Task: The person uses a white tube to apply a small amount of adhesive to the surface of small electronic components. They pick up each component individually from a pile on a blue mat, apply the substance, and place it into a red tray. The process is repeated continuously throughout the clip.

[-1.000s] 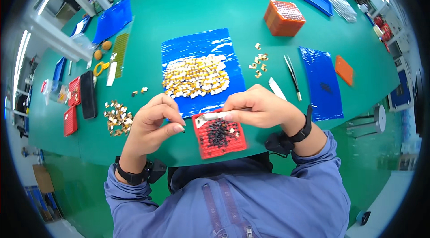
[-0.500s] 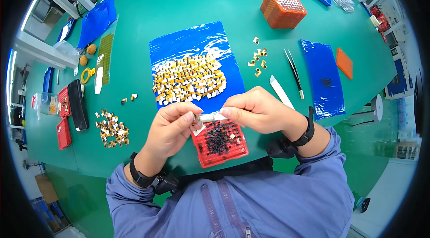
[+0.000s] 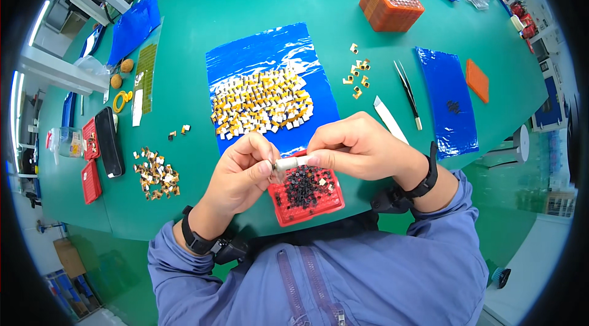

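My right hand [image 3: 359,147] pinches a short white cylinder [image 3: 293,163] between thumb and forefinger. Its left end meets the fingertips of my left hand [image 3: 245,169], which are closed on something small and partly hidden that I cannot make out. Directly below both hands lies a red tray [image 3: 293,217] with many tiny black parts [image 3: 302,188] and a few pale pieces on it. Beyond the hands, a blue sheet [image 3: 257,43] carries a dense group of small white-and-gold parts [image 3: 264,104].
Loose gold parts [image 3: 156,174] lie at left near a black case [image 3: 110,142] and yellow scissors [image 3: 122,101]. Tweezers [image 3: 407,94], a white strip [image 3: 389,120] and another blue sheet [image 3: 448,105] are at right. Stacked orange trays [image 3: 391,5] stand farther back.
The view has shifted slightly. The white cylinder is now tilted a little, its right end higher, and the left fingertips have turned around its left end. Both hands stay close together over the tray.
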Demonstrator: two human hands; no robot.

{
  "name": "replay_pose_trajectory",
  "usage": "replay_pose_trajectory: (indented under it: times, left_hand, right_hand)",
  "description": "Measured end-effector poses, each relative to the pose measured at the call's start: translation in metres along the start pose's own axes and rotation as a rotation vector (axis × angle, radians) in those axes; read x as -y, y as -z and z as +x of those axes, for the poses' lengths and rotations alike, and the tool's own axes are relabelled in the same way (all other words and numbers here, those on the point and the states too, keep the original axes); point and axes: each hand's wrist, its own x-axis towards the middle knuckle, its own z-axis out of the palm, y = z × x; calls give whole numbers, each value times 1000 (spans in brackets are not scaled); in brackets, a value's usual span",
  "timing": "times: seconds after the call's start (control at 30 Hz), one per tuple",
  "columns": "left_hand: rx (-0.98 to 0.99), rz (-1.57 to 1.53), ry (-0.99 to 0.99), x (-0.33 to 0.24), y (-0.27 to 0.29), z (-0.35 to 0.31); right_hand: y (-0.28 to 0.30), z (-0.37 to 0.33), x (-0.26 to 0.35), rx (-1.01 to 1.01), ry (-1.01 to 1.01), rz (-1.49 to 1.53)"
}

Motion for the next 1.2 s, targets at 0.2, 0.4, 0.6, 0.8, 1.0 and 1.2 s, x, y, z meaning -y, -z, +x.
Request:
replay_pose_trajectory:
  times: [0.2,0.4,0.6,0.8,1.0,1.2]
  left_hand:
    - [5,30,9,1,0,-1]
    - [37,48,43,0,-1,-1]
    - [43,39,67,0,-4,-4]
    - [44,80,65,0,-4,-5]
    - [26,110,53,0,-2,-7]
    - [23,135,45,1,-4,-7]
  right_hand:
    - [0,2,0,-51,69,-9]
    - [3,-1,-1,78,-64,60]
    - [6,1,1,118,-113,161]
    - [8,1,-3,124,48,46]
    - [10,1,3,169,-29,39]
    - [9,-1,-3,133,-12,36]
